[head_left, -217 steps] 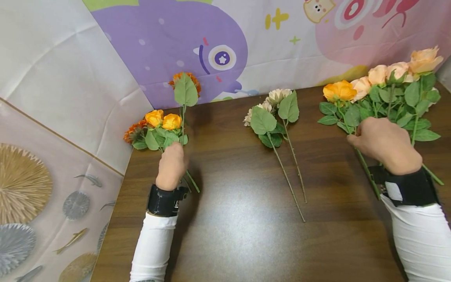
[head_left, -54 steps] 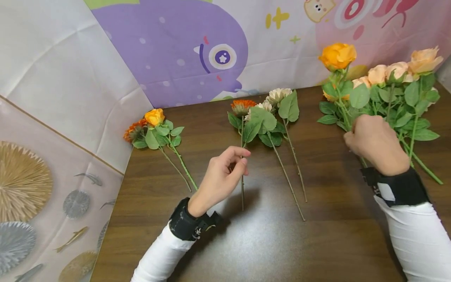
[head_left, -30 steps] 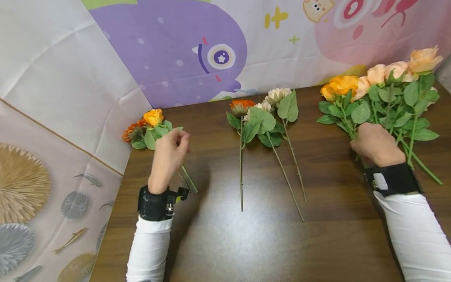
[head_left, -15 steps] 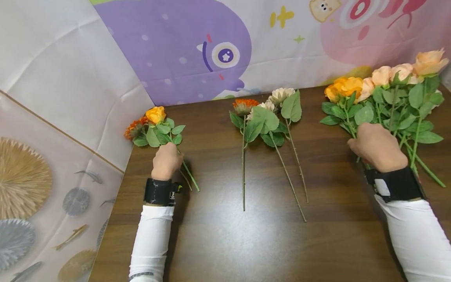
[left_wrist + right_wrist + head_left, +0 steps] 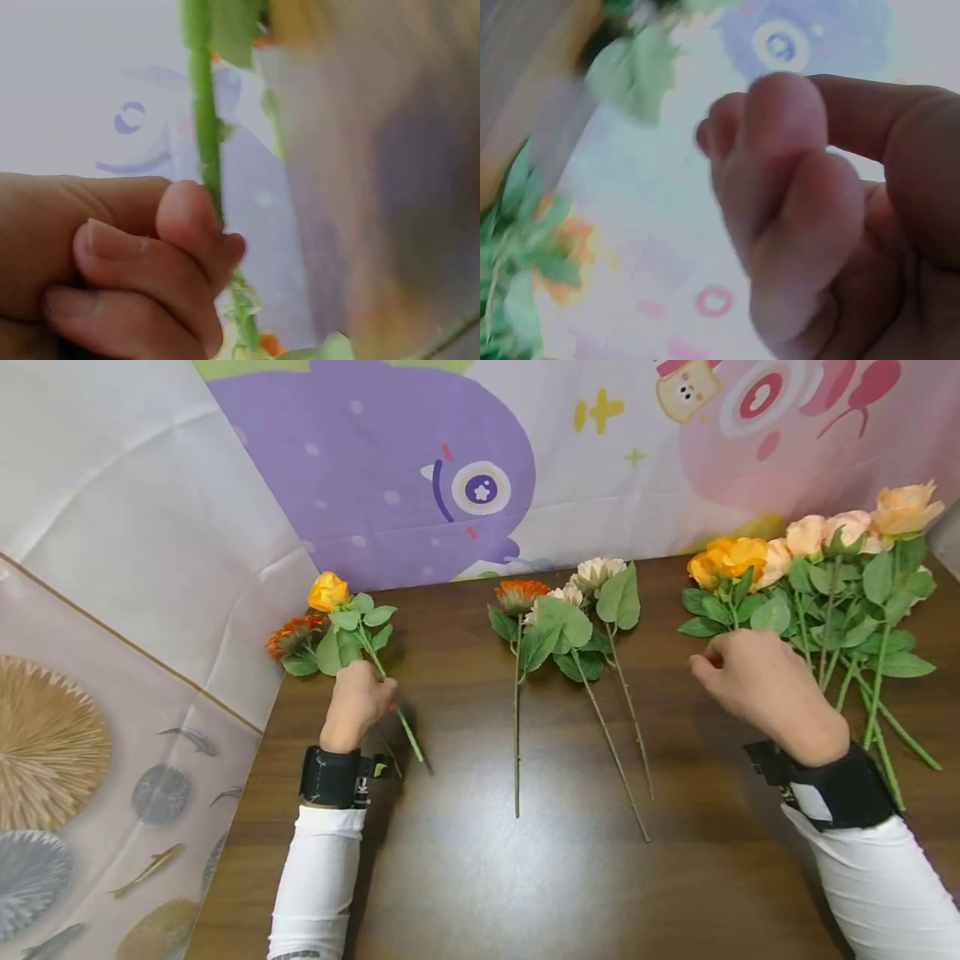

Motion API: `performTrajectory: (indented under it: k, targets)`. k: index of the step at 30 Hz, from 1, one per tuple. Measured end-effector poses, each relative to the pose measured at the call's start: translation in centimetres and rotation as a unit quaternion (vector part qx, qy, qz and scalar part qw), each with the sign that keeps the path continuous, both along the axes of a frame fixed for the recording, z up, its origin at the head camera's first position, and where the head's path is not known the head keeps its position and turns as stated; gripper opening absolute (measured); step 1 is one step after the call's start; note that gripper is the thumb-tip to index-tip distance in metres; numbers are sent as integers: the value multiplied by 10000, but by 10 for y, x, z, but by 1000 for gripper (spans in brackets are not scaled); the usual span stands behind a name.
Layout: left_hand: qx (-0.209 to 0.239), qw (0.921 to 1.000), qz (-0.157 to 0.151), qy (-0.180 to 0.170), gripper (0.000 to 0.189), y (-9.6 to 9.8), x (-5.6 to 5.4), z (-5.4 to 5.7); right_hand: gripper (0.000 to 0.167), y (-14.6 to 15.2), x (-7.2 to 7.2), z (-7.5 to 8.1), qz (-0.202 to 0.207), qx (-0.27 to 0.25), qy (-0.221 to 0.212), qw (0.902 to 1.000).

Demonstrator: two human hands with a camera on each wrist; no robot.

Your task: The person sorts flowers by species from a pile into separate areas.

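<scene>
In the head view, my left hand (image 5: 358, 702) pinches the green stem of a yellow-orange rose (image 5: 327, 591) at the table's left side. The left wrist view shows the stem (image 5: 202, 112) between thumb and fingertips. Beside that rose lies an orange-red flower (image 5: 294, 635). My right hand (image 5: 772, 693), fingers loosely curled and holding nothing, hovers at the near left of the right-hand bunch. Yellow-orange roses (image 5: 726, 560) and peach roses (image 5: 903, 512) make up this bunch, some stems hidden behind the hand. The right wrist view shows bare fingertips.
An orange flower (image 5: 521, 597) and cream flowers (image 5: 597, 575) lie side by side mid-table, stems toward me. The brown wooden table (image 5: 495, 893) meets a printed cloth (image 5: 592, 502) at the back and a patterned panel (image 5: 150, 693) on the left.
My left hand laid an orange flower beside the cream ones, returned left and now tilts up a rose. My right hand added a yellow-orange rose to the right bunch, let go and shifted left.
</scene>
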State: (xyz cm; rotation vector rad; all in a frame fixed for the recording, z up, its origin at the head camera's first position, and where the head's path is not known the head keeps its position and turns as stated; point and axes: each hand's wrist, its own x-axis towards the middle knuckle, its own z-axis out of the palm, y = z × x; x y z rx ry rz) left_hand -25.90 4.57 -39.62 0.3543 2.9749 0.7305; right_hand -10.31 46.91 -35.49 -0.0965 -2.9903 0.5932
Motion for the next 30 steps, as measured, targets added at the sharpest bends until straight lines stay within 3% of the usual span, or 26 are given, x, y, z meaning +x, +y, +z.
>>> performTrajectory:
  k: [4,8,13,19,22,26,30]
  targets:
    - [388,9977,-246,504,37,15,14,15,16,-30,3,2,652,-316,650,9953]
    - [603,9955,-360,642,31,31,33,29,10,-59,10,2,1295,-678,1073,9834]
    - [915,9911,-562,782,23,47,53,39,11,-76,19,1,1727,-992,1120,9736]
    - [1479,9782,-906,1144,16,64,80,44,11,-87,23,-3,2129,-1229,1124,9628]
    - [1752,9672,-1097,1475,14,72,92,44,12,-94,25,-6,2367,-1427,1086,9549]
    - [2153,9443,-1554,1945,11,84,109,41,10,-104,28,-11,2653,-1784,979,9424]
    - [2537,9214,-2089,2076,11,97,124,35,14,-112,30,-14,2738,-2009,946,9358]
